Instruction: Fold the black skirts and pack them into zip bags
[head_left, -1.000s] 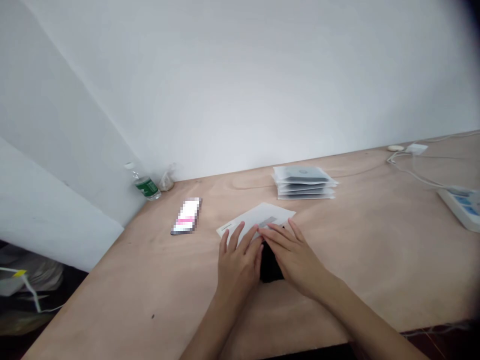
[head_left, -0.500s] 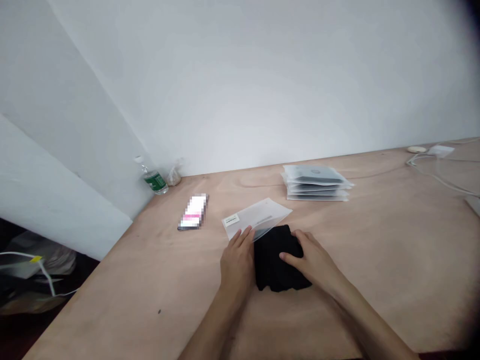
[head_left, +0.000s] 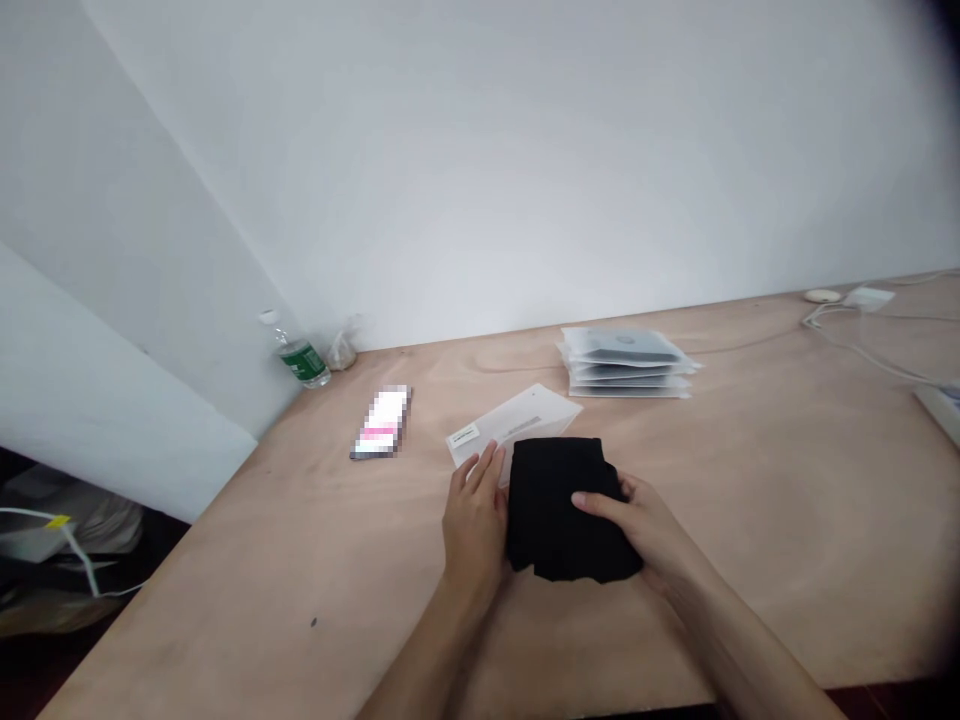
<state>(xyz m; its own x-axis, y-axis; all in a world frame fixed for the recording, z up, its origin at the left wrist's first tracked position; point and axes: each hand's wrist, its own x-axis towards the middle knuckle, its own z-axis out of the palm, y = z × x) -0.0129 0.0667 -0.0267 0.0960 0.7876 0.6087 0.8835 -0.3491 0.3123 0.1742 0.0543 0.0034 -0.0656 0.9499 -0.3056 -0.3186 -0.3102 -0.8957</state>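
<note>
A folded black cloth [head_left: 562, 520] is between my two hands, over the wooden table. My right hand [head_left: 630, 515] grips its right side, thumb on top and fingers beneath. Along the cloth's left edge rests my left hand [head_left: 476, 510], its fingers slightly apart and extended; its thumb is hidden beside the cloth. Behind the cloth lies a flat translucent bag [head_left: 517, 415] with a white label at its left corner, partly covered by the cloth and my left fingertips.
A stack of translucent bags with dark contents [head_left: 626, 365] is at the back. A phone [head_left: 382, 422], a bottle [head_left: 300, 358] and a small plastic bag [head_left: 342, 350] are on the left. White cables [head_left: 847, 340] lie at the right back.
The black cloth has its far edge raised and looks squarer. My right hand has shifted right, its fingers now under the cloth's edge. More of the translucent bag's print shows.
</note>
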